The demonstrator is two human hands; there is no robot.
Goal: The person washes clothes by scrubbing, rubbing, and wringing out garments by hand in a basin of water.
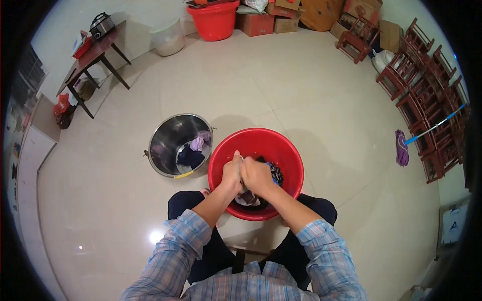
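Over the red basin (296,150), my left hand (231,174) and my right hand (256,175) are pressed together, fingers closed. Between them a little pale cloth (243,189) shows, mostly hidden by the hands; its kind of garment I cannot make out. Dark and patterned clothes (275,173) lie in the basin below and to the right of my hands. Left of the basin stands a steel bucket (163,135) with a yellow grip on its handle. Inside it are a lilac cloth (197,144) and a dark navy cloth (190,158).
Stacked wooden chairs (422,108) line the right wall, with a purple mop (401,148) leaning there. A dark table (95,52) carrying a cooker (102,25) stands at the back left. Along the back are a white bucket (168,39), a large red tub (213,21) and cardboard boxes (256,24).
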